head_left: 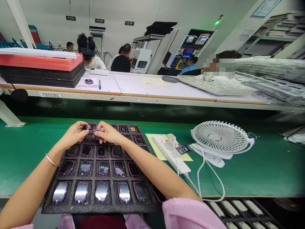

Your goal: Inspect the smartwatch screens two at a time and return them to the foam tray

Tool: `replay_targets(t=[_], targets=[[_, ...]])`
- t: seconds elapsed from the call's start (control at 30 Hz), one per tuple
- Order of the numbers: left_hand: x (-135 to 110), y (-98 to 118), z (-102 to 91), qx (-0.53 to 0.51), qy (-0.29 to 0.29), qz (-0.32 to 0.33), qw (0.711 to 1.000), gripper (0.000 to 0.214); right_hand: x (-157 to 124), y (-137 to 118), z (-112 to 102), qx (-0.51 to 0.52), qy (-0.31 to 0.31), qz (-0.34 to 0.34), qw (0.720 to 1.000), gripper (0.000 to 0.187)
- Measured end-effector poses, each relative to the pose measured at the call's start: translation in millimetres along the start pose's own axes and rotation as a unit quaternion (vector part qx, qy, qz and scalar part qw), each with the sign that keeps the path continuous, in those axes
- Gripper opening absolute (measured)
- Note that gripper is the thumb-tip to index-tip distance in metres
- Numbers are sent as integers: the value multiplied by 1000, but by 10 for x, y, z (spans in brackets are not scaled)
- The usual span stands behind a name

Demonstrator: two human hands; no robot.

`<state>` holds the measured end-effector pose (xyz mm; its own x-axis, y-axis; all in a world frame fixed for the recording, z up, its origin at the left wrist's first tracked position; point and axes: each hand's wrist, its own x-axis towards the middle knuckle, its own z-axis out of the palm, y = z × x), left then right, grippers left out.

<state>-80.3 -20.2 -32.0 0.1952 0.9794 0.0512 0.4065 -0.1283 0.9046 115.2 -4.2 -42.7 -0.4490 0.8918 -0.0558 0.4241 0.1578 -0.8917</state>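
Purple-rimmed small watch body [95,132] sits pinched between both hands above the far end of the black foam tray [95,208], whose pockets hold rows of similar glossy-faced pieces. Left hand [75,133] and right hand [107,133] meet there, fingers [84,127] closed on the piece. Tray lies on the green-matted desk [250,171], with a white power strip [169,155] and white round fan [220,137] to its right.

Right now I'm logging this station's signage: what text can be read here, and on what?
"不良品放置区": white label on the far bench's edge.
Three black wall signs: too small to read.
Machine screens: blurred.
Yellow sheet on the far bench: print too small.
Devices in the foam tray: no text legible.
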Motion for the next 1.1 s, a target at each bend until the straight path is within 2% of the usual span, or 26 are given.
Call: replay_targets(t=[0.03,0.1,0.2,0.27,0.4,0.53,0.77,0.97,1.1], targets=[[-16,75,74,-66,-23,-13,997,41,-60,57,-64,111,-15,14,994,13],[-38,207,241,-136,-53,-52,988,39,-173,185,-174,276,-22,45,960,15],[-41,310,481,-154,-76,-95,981,37,-315,364,-279,416,-16,73,906,22],[-32,297,602,-136,-56,-72,987,34,-384,451,-304,464,-15,70,883,29],[-29,125,739,-49,36,25,998,33,-459,540,-255,490,-10,46,870,42],[-75,-31,775,32,58,58,996,36,-491,560,-182,482,-40,30,875,48],[-139,-22,776,88,59,58,993,34,-522,562,-157,471,-57,-1,880,47],[-175,-34,798,32,96,60,993,34,-545,572,-134,483,-74,-29,872,51],[-192,-58,819,13,95,53,994,35,-551,580,-118,488,-88,-26,868,54]])
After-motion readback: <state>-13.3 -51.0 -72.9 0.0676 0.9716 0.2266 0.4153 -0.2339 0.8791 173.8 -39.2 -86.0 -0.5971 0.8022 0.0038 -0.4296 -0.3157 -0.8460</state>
